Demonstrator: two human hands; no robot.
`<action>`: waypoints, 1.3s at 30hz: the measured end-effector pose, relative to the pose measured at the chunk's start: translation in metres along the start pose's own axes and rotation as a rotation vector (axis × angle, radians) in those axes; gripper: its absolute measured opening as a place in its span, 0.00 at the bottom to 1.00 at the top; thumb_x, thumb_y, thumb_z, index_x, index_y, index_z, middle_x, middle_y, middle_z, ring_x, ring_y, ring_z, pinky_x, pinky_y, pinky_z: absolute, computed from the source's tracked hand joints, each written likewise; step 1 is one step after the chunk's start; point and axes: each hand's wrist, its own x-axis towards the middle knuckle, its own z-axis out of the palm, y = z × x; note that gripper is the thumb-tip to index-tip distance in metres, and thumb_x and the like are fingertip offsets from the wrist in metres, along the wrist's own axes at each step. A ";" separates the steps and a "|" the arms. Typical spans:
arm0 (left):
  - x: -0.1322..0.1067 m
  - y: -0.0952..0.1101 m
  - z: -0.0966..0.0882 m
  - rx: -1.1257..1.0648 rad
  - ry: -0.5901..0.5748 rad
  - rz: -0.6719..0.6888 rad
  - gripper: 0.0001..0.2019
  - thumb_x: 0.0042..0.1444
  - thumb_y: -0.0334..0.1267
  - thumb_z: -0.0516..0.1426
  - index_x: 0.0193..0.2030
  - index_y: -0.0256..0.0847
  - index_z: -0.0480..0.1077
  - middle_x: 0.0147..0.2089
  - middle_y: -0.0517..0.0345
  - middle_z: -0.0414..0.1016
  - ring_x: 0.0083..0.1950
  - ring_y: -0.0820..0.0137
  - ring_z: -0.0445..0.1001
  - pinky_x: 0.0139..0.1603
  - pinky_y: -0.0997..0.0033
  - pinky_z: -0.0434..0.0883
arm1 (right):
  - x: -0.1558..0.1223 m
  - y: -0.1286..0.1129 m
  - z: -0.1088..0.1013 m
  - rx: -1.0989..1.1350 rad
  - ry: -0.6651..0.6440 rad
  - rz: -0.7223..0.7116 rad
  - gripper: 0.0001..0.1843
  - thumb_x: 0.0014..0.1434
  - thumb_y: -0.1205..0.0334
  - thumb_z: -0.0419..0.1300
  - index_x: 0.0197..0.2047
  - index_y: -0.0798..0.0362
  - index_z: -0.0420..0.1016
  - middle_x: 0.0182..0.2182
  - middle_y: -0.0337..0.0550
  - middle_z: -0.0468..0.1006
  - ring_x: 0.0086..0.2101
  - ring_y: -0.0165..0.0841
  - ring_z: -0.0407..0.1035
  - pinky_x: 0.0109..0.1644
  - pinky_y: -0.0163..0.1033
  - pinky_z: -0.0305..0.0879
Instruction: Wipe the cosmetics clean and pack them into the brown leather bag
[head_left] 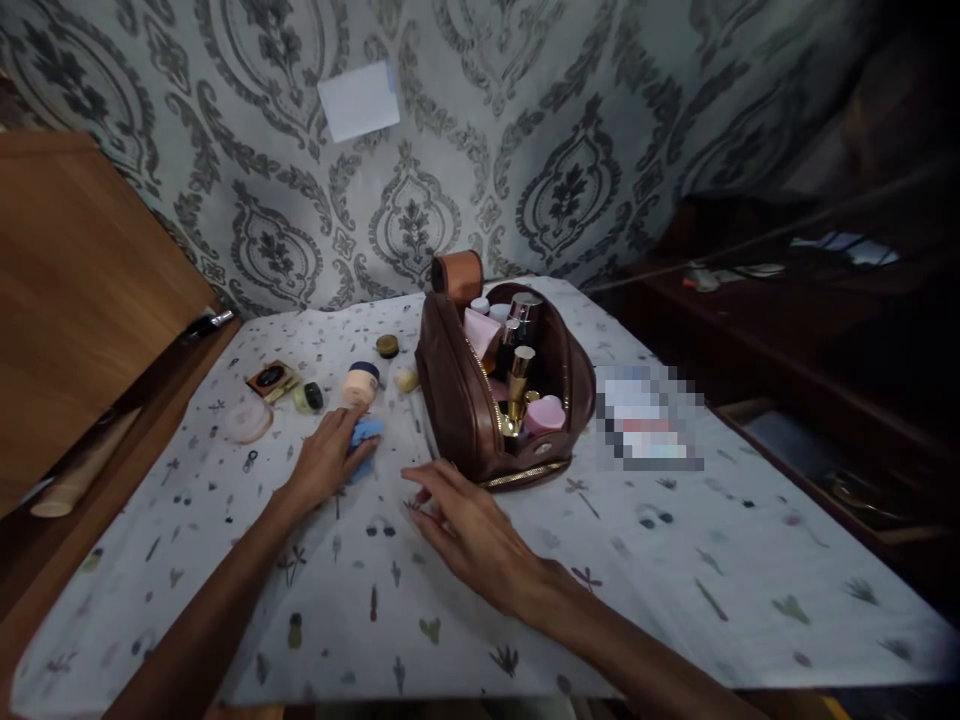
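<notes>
My left hand (330, 455) has its fingers closed on a small light-blue object (365, 434), low over the table; its exact kind does not show. Just beyond it stands a cream jar with a dark blue lid (361, 382). My right hand (465, 530) hovers in front of the bag's near left corner, with thumb and fingers apart. A small dark reddish patch shows between them, too unclear to name. The brown cosmetic bag (457, 400) is unzipped and packed upright with a gold-capped bottle (519, 380), a pink-lidded container (545, 413) and a pink tube (480, 330).
Left of the bag lie a gold compact (271, 379), a small dark-lidded jar (307, 397), a pale pink round case (249, 420) and a small brown-gold pot (387, 346). A blurred flat item (645, 420) lies to the right. A wooden panel (90, 290) borders the left side.
</notes>
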 end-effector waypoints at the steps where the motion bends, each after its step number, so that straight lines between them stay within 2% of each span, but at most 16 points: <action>1: -0.001 -0.004 0.001 -0.070 -0.007 0.015 0.22 0.66 0.47 0.52 0.63 0.44 0.62 0.53 0.50 0.72 0.54 0.58 0.71 0.52 0.58 0.71 | 0.008 0.003 0.009 0.038 -0.015 0.057 0.19 0.64 0.70 0.54 0.58 0.53 0.67 0.46 0.49 0.74 0.40 0.33 0.73 0.43 0.40 0.73; 4: -0.003 -0.007 0.004 -0.265 0.018 0.028 0.19 0.65 0.46 0.53 0.60 0.43 0.65 0.54 0.51 0.72 0.55 0.60 0.72 0.57 0.58 0.69 | 0.035 0.015 0.033 0.176 0.008 0.235 0.24 0.62 0.68 0.54 0.62 0.54 0.62 0.50 0.51 0.71 0.39 0.32 0.72 0.44 0.42 0.73; 6: -0.005 -0.002 0.004 -0.337 0.071 0.004 0.18 0.65 0.47 0.53 0.58 0.42 0.66 0.52 0.51 0.73 0.54 0.61 0.73 0.56 0.59 0.69 | 0.050 0.023 0.046 0.302 0.032 0.355 0.27 0.62 0.66 0.54 0.64 0.53 0.59 0.51 0.51 0.71 0.35 0.30 0.71 0.43 0.43 0.72; 8: -0.007 0.006 0.003 -0.361 0.098 -0.007 0.17 0.66 0.47 0.51 0.55 0.40 0.68 0.49 0.51 0.73 0.52 0.61 0.73 0.55 0.59 0.69 | 0.059 0.028 0.057 0.422 0.063 0.404 0.30 0.59 0.64 0.57 0.64 0.52 0.59 0.50 0.50 0.71 0.34 0.30 0.71 0.42 0.42 0.72; 12: -0.012 0.022 -0.002 -0.330 0.079 -0.006 0.17 0.68 0.46 0.46 0.48 0.38 0.71 0.45 0.50 0.73 0.48 0.61 0.73 0.51 0.60 0.70 | 0.059 0.030 0.071 0.691 0.145 0.359 0.27 0.51 0.62 0.64 0.55 0.49 0.66 0.45 0.44 0.74 0.37 0.32 0.71 0.41 0.40 0.71; 15: -0.015 0.030 -0.006 -0.316 0.110 -0.026 0.18 0.68 0.47 0.45 0.44 0.38 0.71 0.41 0.52 0.72 0.44 0.62 0.73 0.48 0.62 0.70 | 0.055 0.026 0.071 0.848 0.163 0.363 0.26 0.48 0.60 0.68 0.50 0.48 0.67 0.43 0.42 0.72 0.35 0.30 0.71 0.40 0.38 0.71; 19: -0.017 0.036 -0.013 -0.406 0.153 -0.058 0.17 0.67 0.46 0.44 0.36 0.40 0.69 0.35 0.56 0.71 0.38 0.65 0.72 0.43 0.66 0.69 | 0.052 0.018 0.064 0.915 0.180 0.375 0.31 0.43 0.57 0.73 0.50 0.46 0.67 0.43 0.40 0.70 0.33 0.28 0.70 0.38 0.36 0.70; 25: -0.018 0.037 -0.015 -0.543 0.190 -0.157 0.18 0.66 0.47 0.45 0.29 0.41 0.62 0.27 0.61 0.66 0.30 0.69 0.67 0.34 0.70 0.64 | 0.051 0.013 0.058 0.901 0.145 0.332 0.23 0.49 0.54 0.70 0.48 0.49 0.71 0.42 0.41 0.73 0.33 0.27 0.68 0.41 0.36 0.68; 30: -0.017 0.033 -0.015 -0.654 0.220 -0.233 0.13 0.63 0.45 0.50 0.31 0.41 0.63 0.26 0.64 0.65 0.29 0.71 0.65 0.33 0.72 0.62 | 0.051 0.016 0.062 0.844 0.152 0.331 0.24 0.44 0.57 0.73 0.45 0.49 0.74 0.38 0.39 0.74 0.33 0.29 0.68 0.41 0.37 0.67; 33: -0.015 0.027 -0.013 -0.762 0.248 -0.238 0.10 0.61 0.44 0.52 0.38 0.40 0.68 0.33 0.61 0.71 0.36 0.69 0.69 0.39 0.72 0.67 | 0.052 0.016 0.065 0.849 0.151 0.335 0.24 0.41 0.58 0.75 0.42 0.50 0.74 0.36 0.38 0.75 0.34 0.30 0.69 0.42 0.37 0.67; 36: -0.012 0.021 -0.010 -0.857 0.284 -0.278 0.14 0.59 0.44 0.54 0.47 0.39 0.69 0.43 0.55 0.76 0.44 0.66 0.73 0.48 0.68 0.69 | 0.053 0.014 0.064 0.939 0.166 0.372 0.24 0.42 0.56 0.75 0.42 0.51 0.75 0.36 0.39 0.77 0.35 0.30 0.70 0.44 0.37 0.67; 39: -0.012 0.021 -0.010 -0.883 0.286 -0.300 0.17 0.64 0.47 0.51 0.53 0.39 0.69 0.48 0.53 0.76 0.48 0.65 0.74 0.52 0.67 0.70 | 0.054 0.012 0.059 1.119 0.188 0.458 0.22 0.46 0.52 0.74 0.41 0.51 0.75 0.35 0.39 0.77 0.33 0.29 0.72 0.41 0.36 0.68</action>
